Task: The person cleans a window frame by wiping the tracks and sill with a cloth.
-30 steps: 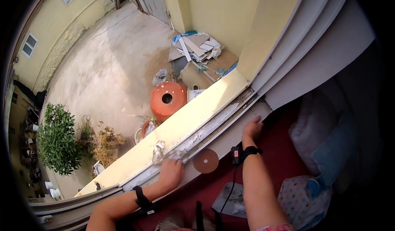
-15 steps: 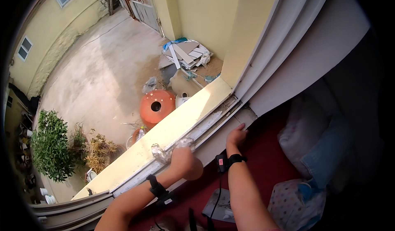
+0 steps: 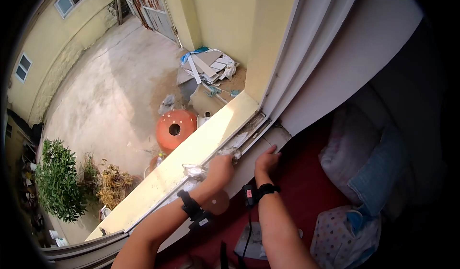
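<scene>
My left hand (image 3: pixel 221 169) is closed on a dirty white crumpled cloth (image 3: pixel 230 151), pressed on the window track (image 3: pixel 245 134). More of the crumpled white material (image 3: pixel 194 170) lies on the outer ledge beside my left wrist. A round brown disc (image 3: pixel 216 203) sits on the inner sill, partly behind my left forearm. My right hand (image 3: pixel 267 160) rests at the edge of the inner sill (image 3: pixel 249 166), its fingers curled and thumb raised; what its fingers hold, if anything, is hidden. Both wrists wear black straps with small devices.
Outside the window are an orange round pot (image 3: pixel 176 130), a pile of boards (image 3: pixel 211 65) and a green bush (image 3: pixel 58 180). Inside, a grey plate (image 3: pixel 251 240) lies on the red surface (image 3: pixel 299 185), with a dotted bag (image 3: pixel 338 235) and bedding at the right.
My left hand has slid up and right along the track with the cloth, and its forearm now partly covers the disc. The whole view has shifted; my right hand stays at the sill edge.
</scene>
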A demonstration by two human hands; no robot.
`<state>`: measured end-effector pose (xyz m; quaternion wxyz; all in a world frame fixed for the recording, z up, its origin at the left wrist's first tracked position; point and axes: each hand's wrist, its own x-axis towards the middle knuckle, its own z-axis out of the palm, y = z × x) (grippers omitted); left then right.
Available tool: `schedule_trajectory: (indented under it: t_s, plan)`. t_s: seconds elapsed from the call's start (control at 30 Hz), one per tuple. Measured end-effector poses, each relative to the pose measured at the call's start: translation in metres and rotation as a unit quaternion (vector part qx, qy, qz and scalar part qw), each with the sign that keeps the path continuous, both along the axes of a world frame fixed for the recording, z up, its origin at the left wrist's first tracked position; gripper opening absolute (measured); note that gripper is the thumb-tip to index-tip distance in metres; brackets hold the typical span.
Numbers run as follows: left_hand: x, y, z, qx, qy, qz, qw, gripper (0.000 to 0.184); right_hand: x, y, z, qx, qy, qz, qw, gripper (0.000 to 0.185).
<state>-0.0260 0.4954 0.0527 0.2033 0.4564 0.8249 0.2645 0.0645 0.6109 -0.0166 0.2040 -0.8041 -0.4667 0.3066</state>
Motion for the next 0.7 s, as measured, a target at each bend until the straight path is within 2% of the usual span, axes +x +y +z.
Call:
schedule_trajectory:
  t_s: [0.2, 0.33, 0.4, 0.53, 0.63, 0.67, 0.7]
  plan:
    - [-0.008, 0.042, -0.015, 0.059, -0.012, -0.055, 0.997, 0.030, 0.002, -0.001, -0.004, 0.024, -0.018, 0.007, 1.000, 0.060]
    - [-0.012, 0.070, -0.018, 0.080, -0.023, -0.071, 0.994, 0.028, 0.003, -0.001, -0.013, 0.053, -0.011, 0.005, 0.999, 0.056]
    - [-0.015, 0.084, -0.019, 0.128, -0.036, -0.122, 0.984, 0.027, 0.002, 0.001, -0.013, 0.074, -0.013, 0.002, 0.997, 0.055]
    - [-0.017, 0.100, -0.009, 0.075, -0.109, -0.079, 0.988, 0.021, 0.002, -0.002, -0.005, 0.052, -0.043, 0.011, 0.998, 0.052]
    - [-0.022, 0.103, -0.010, 0.184, -0.143, -0.107, 0.967, 0.018, 0.002, -0.001, -0.004, 0.048, -0.044, 0.012, 0.998, 0.050]
    - [-0.024, 0.100, -0.013, 0.183, -0.145, -0.109, 0.966, 0.018, 0.002, -0.001, -0.002, 0.036, -0.033, 0.011, 0.999, 0.050]
    - [-0.027, 0.095, -0.012, 0.191, -0.076, -0.131, 0.970, 0.021, 0.002, -0.001, -0.001, 0.038, -0.034, 0.008, 0.999, 0.050]
